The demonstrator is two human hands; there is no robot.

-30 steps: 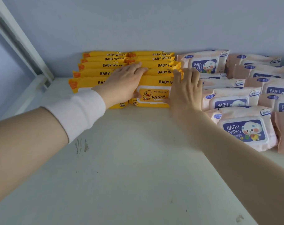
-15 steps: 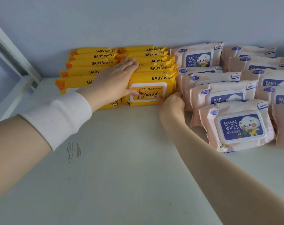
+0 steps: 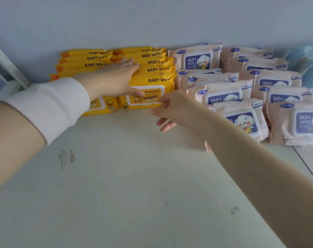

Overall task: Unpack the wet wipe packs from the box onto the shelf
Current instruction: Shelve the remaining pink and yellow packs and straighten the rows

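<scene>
While the left hand (image 3: 114,77) lies flat, fingers straight, on the yellow wet wipe packs (image 3: 152,80) ranked at the back of the shelf (image 3: 134,176), the right hand (image 3: 175,110) hovers nearby, loosely curled, empty. Soft, slick film, I'd judge: grip across the width.

yellow packs (image 3: 148,81): glossy plastic film | shelf (image 3: 134,176): matt, scuffed | sleeve (image 3: 50,104): white cloth
</scene>
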